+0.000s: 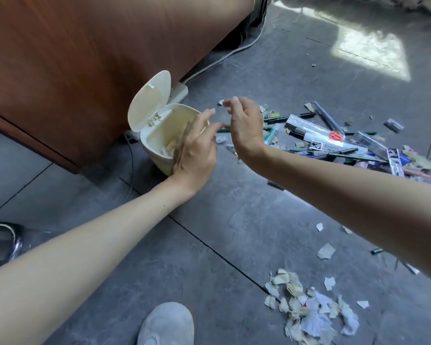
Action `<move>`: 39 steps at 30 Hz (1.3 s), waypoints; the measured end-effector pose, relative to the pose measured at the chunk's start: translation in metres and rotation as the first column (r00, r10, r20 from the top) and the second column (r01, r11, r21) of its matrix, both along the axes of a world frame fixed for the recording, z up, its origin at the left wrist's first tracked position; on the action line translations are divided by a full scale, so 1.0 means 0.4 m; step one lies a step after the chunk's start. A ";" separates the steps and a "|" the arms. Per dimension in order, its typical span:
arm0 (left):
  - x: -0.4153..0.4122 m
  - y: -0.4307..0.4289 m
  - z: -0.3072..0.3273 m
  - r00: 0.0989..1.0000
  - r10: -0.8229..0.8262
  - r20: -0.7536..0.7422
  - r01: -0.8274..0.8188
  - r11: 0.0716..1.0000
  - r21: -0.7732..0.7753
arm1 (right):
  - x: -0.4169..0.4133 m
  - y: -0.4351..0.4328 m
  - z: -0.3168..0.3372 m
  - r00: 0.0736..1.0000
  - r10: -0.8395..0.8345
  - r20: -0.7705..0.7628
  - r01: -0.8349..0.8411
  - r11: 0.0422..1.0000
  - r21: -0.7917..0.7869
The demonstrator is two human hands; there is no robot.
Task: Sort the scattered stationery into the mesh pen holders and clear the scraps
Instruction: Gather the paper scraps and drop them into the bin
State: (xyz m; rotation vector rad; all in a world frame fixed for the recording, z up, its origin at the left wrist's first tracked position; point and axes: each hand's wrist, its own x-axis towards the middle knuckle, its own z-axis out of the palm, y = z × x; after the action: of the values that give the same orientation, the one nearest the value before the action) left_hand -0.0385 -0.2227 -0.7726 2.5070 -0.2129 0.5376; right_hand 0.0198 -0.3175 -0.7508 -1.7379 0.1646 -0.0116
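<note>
- Step, as I read it: dumping scraps [309, 312] into the bin [157, 161]. The lid [149, 100] is flipped up and there is some paper inside.
- Left hand [197, 150] is over the bin mouth, fingers spread and straight, gripping nothing. It's motion-blurred, with a brownish smear at the palm edge. That could be bits dropping; can't confirm.
- Right hand [245, 125] is just beside it and a bit higher, past the rim on the stationery [334, 143] side. Fingers are loosely curled, nothing visible in them.
- The main heap of scraps lies on the floor [234, 195], well apart from the bin and near the shoe [166, 324]. More bits are mixed in among the stationery.
- Doing it well: let go only with both hands inside the rim line. The mouth is small, and anything dropped from where the right hand is would probably miss.
- Brush palms together low over the opening, since paper bits cling to skin.
- Better: drag the bin next to the heap. A shorter carry means less spill.
- Scoop with both hands cupped, edges on the floor.
- Mind the lid. A knock may swing it shut.
- Mesh holders are not in view and the pens are unsorted, so the task looks early.
</note>
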 end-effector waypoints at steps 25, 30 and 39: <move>-0.243 -0.426 -0.263 0.338 -0.667 -0.664 0.892 0.452 0.000 | -0.463 -0.717 -0.235 0.901 0.167 -0.400 -0.407 0.644 -0.647; -0.179 -0.473 -0.275 0.568 -0.669 -0.478 0.759 0.651 -0.010 | -0.428 -0.715 -0.251 0.980 -0.034 -0.198 -0.136 0.610 -0.780; -0.111 -0.639 -0.272 0.561 -0.644 -0.520 0.813 0.547 0.199 | -0.465 -0.770 -0.265 0.983 -0.038 -0.180 -0.134 0.523 -0.842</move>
State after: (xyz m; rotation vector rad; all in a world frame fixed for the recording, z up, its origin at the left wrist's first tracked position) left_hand -0.0830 -0.4784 -0.8812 2.5047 -1.3082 -0.4290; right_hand -0.1660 -0.6254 -0.8567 -2.7640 0.2710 0.1276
